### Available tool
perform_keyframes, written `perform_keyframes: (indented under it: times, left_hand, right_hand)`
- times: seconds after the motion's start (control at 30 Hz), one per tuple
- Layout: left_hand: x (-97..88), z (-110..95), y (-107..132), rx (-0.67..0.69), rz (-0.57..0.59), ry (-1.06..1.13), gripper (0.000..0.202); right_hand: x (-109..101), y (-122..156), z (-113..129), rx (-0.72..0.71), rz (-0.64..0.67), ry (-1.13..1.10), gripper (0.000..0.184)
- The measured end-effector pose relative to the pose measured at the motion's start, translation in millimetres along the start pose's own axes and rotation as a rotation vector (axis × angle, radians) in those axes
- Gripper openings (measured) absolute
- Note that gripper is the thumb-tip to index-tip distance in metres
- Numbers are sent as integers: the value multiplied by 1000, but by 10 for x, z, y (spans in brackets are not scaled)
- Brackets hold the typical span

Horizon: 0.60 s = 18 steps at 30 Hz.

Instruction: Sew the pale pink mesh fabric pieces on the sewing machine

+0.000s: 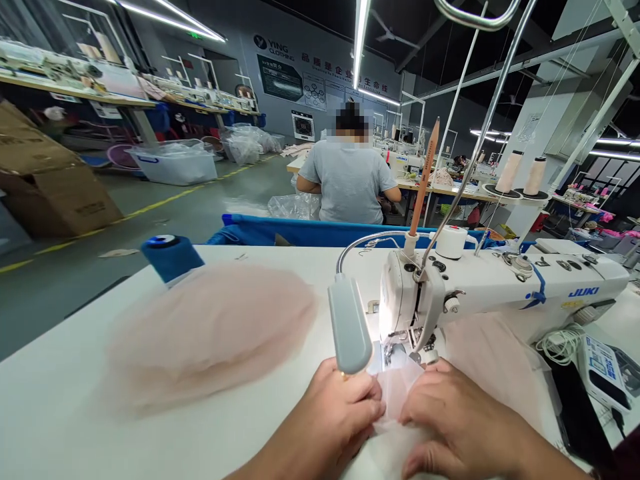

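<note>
Pale pink sheer fabric [396,393] lies under the presser foot area of a white sewing machine [505,283], lit by its lamp. My left hand [345,403] grips the fabric's left edge, fingers curled, just in front of the needle. On the other side, my right hand [450,417] pinches the same fabric, its thumb low and its fingertips close to the presser foot. A grey lamp head [349,327] on a bendable neck hangs right above my left hand and hides part of it. The needle tip itself is hard to make out.
A heap of pink tulle [215,327] spreads over the left of the white table, beside a blue thread cone [171,257]. More pink fabric [493,353] lies behind my right hand. A phone [575,407] and a white box [603,370] sit at right. Ahead, a person [349,177] sits facing away.
</note>
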<state>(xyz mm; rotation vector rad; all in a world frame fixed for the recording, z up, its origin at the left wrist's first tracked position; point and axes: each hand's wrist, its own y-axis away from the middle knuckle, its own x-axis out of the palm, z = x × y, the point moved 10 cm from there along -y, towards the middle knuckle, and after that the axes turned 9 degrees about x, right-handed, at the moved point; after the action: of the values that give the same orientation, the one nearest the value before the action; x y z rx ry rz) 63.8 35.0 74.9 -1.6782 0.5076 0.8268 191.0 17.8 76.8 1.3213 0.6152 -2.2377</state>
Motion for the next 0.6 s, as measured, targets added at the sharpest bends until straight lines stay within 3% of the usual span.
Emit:
perform_keyframes:
  times: [0.2, 0.37, 0.6]
  left_hand:
    - [2, -57, -9, -22, 104, -37, 28]
    - [32, 29, -9, -26, 68, -70, 31]
    - [17, 156, -32, -45, 32, -89, 29]
  right_hand:
    - [-42, 25, 34, -19, -75, 66, 70]
    - [-117, 20, 16, -36, -163, 65, 77]
    - [-126, -23, 12, -23, -168, 145, 53]
